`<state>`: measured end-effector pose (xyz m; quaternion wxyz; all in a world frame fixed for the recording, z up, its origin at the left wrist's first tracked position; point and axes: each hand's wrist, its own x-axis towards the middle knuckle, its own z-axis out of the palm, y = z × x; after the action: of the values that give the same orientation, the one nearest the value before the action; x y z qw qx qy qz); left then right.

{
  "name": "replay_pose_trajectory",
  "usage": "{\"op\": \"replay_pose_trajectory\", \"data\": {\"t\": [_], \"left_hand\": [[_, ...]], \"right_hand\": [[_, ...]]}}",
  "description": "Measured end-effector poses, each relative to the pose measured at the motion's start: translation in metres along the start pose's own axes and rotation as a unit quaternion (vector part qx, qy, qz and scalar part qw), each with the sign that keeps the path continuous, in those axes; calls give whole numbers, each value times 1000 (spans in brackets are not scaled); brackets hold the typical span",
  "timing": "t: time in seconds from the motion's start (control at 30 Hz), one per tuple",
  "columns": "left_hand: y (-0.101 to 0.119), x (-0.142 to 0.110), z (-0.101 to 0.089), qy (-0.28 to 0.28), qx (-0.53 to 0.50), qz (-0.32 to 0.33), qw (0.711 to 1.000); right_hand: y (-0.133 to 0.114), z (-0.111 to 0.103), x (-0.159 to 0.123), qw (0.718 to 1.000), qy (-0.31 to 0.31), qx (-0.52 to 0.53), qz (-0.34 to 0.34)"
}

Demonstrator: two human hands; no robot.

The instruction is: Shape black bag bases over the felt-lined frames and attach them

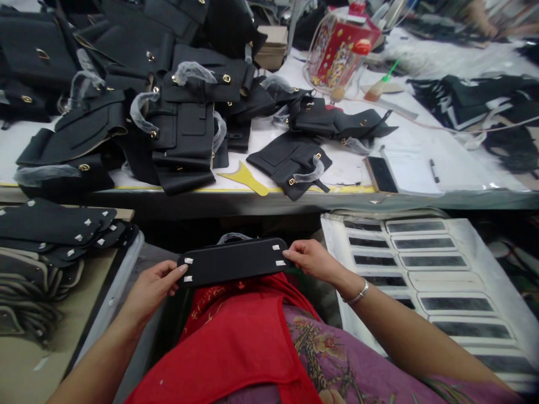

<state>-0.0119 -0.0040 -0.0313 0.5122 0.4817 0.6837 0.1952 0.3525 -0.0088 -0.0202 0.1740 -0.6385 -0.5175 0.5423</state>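
A black oblong bag panel (pixel 233 262) with rounded corners is stretched between my two hands above my lap. Small white tabs show near both of its ends. My left hand (pixel 160 280) pinches its left end, thumb on top. At the right end, my right hand (pixel 309 258) grips the edge between thumb and fingers. Behind the panel's far edge, a plastic-wrapped handle (pixel 232 238) peeks out; what it belongs to is mostly hidden. A red apron (pixel 227 336) covers my lap just below the panel.
Black bag pieces (pixel 185 129) are heaped on the white table (pixel 269 140), beside a yellow scraper (pixel 246 178) and a phone (pixel 381 174). To my left lie stacked black panels (pixel 50 224); to my right, a white board (pixel 425 280) bears several oblong pieces. A co-worker's hand (pixel 484 25) shows far off.
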Motion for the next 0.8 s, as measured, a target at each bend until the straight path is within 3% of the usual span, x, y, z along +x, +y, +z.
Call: {"op": "replay_pose_trajectory", "data": {"t": [0.33,0.43,0.5,0.57,0.67,0.73,0.8], "left_hand": [[1,-1,5,27,-4,-9,1000],[4,-3,3,36,60,-4,998],[6,-2,-2,37,159,12,987],[11,-2,-7,66,291,64,952],[28,-3,4,131,424,228,867],[47,-5,31,109,435,336,828],[67,-6,69,33,424,404,810]], "right_hand": [[5,2,3,1000,16,-11,3],[2,1,2,998,26,-64,2],[-2,0,2,993,38,-112,-9],[-6,-2,0,984,54,-164,-32],[-10,-3,-2,970,74,-225,-61],[-10,-3,-2,965,79,-240,-65],[-9,-2,-2,967,77,-236,-64]]}}
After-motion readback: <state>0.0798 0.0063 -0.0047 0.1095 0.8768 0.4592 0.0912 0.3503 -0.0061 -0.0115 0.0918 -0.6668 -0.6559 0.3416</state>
